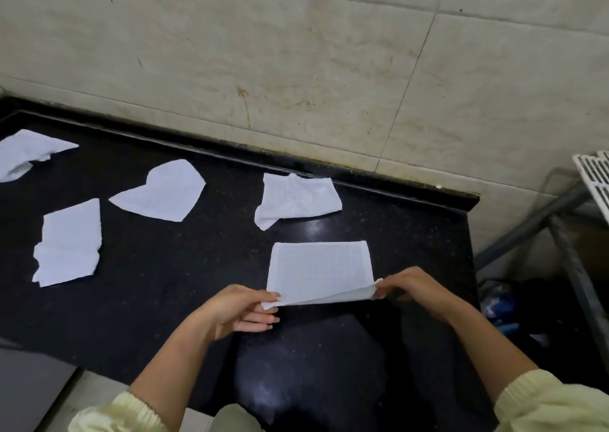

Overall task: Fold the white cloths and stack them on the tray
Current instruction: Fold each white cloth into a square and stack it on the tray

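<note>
First cloth mid-fold, four more waiting

Your left hand (245,306) and right hand (410,288) each pinch a near corner of the white cloth (319,271), lifting its near edge off the black worktop (197,267). Four crumpled cloths (298,199) lie behind and to the left, unfolded. No tray is clearly in view, so nothing looks stacked yet.

the surface (184,267) is glossy speckled black stone, the cloths (321,271) matt woven fabric with a fine grid, the wall (296,52) smooth stained tile.
</note>
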Tool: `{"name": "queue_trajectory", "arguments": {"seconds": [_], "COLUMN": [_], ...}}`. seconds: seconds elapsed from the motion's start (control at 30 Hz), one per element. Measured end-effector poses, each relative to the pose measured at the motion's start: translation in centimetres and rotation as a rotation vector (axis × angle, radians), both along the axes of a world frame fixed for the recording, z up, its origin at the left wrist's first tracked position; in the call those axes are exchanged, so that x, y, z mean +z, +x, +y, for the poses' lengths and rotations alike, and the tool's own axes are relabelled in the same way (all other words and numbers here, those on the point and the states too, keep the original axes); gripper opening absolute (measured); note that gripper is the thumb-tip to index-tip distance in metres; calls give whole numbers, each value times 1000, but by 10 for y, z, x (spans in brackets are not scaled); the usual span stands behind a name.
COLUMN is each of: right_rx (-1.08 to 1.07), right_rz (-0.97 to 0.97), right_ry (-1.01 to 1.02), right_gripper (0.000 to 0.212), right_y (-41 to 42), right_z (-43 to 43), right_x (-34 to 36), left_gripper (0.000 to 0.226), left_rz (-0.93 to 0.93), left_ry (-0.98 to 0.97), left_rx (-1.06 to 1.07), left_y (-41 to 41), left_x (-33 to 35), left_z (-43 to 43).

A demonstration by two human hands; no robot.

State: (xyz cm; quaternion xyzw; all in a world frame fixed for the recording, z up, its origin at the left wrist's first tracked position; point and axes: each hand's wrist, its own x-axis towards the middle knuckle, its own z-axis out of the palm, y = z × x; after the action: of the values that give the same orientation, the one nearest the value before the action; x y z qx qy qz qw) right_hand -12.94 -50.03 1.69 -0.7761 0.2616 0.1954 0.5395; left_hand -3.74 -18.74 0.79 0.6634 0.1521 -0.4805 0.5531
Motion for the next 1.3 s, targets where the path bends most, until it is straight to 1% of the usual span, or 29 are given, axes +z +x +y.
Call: {"name": "queue_trajectory", "arguments": {"seconds": [0.07, 0.13, 0.23, 0.3, 0.33, 0.4, 0.43, 0.5, 0.57, 0.7, 0.8, 0.83, 0.9, 1.0, 1.03, 1.13, 1.3], "right_rx": [2, -29, -87, -91, -90, -89, -84, -68, -76, -135, -89, -84, -89, -90, -90, -90, -65], "right_rz": [66, 86, 67, 41, 27, 3, -9, -28, -51, -73, -86, -88, -76, -70, -72, -82, -99], "right_ry": [5, 20, 23, -2, -16, -28, -38, -69, -109, -253, -364, -394, -425, -442, -452, -470, -515], "right_gripper": [15, 13, 13, 11, 9, 7, 7, 9, 11, 15, 19, 20, 21, 21, 20, 19, 15], "right_y": [-3, -3, -1, 3, 6, 13, 17, 27, 36, 54, 66, 69, 74, 78, 79, 81, 81], "right_z": [0, 0, -2, -5, -6, -6, -5, -5, -5, -5, -2, -2, -1, 0, 0, 2, 5], "right_x": [-7, -12, -18, -24, -26, -30, -31, -33, -37, -47, -54, -56, -60, -67, -68, -71, -73], "left_gripper": [27, 31, 39, 40, 40, 33, 27, 18, 11, 22, 44, 46, 39, 36, 34, 28, 26], "left_rz": [59, 123, 236, 253, 226, 126, 77, -4, -75, -276, -377, -390, -439, -577, -601, -594, -597], "left_ry": [-9, -36, -170, -252, -238, -118, -56, 15, 34, 124, 151, 169, 248, 412, 442, 468, 523], "left_rx": [6, -13, 12, 29, -11, -109, -118, -65, 15, 65, 14, 2, 2, -38, -46, -42, -9], "left_y": [-2, 0, 7, 12, 14, 18, 21, 28, 35, 51, 62, 65, 70, 74, 74, 77, 74], "left_x": [-6, -9, -9, -9, -11, -15, -18, -24, -27, -40, -49, -53, -59, -62, -61, -66, -72], "left_z": [3, 6, 11, 12, 11, 4, -1, -10, -18, -29, -33, -34, -41, -49, -51, -54, -56]}}
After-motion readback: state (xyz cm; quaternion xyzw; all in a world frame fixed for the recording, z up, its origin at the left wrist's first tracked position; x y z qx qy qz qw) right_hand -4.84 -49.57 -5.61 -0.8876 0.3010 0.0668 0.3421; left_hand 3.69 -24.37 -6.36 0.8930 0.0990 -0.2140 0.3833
